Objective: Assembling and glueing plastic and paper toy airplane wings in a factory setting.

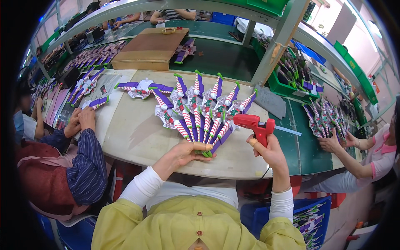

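In my right hand [271, 153] is a red hot glue gun [254, 123] with a pale glue stick out of its back. Its nozzle points left, at the rightmost of several toy wing pieces [206, 102] fanned out on the table. These pieces are purple and white with red-striped arms, green tips and clear plastic in the middle. My left hand [185, 154] grips the near green-tipped end of the right-hand wing piece, thumb on top. Tan covers wrap both my thumbs. Whether the nozzle touches the piece, I cannot tell.
One more wing piece [143, 88] lies behind on the pale table [137, 133]. A brown cardboard box [143, 48] stands beyond. Co-workers sit close at left and right. A metal shelf post [279, 46] rises at the right, beside a green bin [281, 85]. A blue crate [325, 208] sits below.
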Demonstrator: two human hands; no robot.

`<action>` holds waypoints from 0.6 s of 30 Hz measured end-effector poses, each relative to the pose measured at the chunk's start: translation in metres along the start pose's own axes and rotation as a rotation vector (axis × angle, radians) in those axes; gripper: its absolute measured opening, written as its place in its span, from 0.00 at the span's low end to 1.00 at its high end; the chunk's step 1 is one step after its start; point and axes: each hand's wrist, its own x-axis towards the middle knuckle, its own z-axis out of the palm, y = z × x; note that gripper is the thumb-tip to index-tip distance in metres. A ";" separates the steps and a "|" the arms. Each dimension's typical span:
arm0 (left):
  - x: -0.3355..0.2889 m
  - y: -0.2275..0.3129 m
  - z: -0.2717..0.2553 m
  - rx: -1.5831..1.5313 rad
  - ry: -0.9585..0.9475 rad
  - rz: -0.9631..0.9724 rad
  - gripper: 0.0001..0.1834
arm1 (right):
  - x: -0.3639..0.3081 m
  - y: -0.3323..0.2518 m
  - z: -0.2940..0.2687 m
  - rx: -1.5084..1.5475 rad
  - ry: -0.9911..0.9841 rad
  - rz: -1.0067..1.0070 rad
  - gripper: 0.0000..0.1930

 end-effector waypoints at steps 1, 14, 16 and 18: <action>0.000 0.000 0.000 0.001 -0.002 0.002 0.16 | 0.000 -0.001 0.002 -0.007 -0.004 -0.010 0.11; -0.003 0.002 0.003 0.002 -0.008 0.015 0.16 | 0.008 0.004 -0.003 -0.108 0.038 -0.033 0.10; -0.003 0.003 0.004 0.006 -0.002 0.021 0.16 | 0.009 0.006 -0.002 -0.114 0.062 -0.051 0.11; -0.002 0.001 0.002 -0.003 -0.004 0.010 0.16 | 0.011 0.006 -0.002 -0.121 0.087 -0.069 0.11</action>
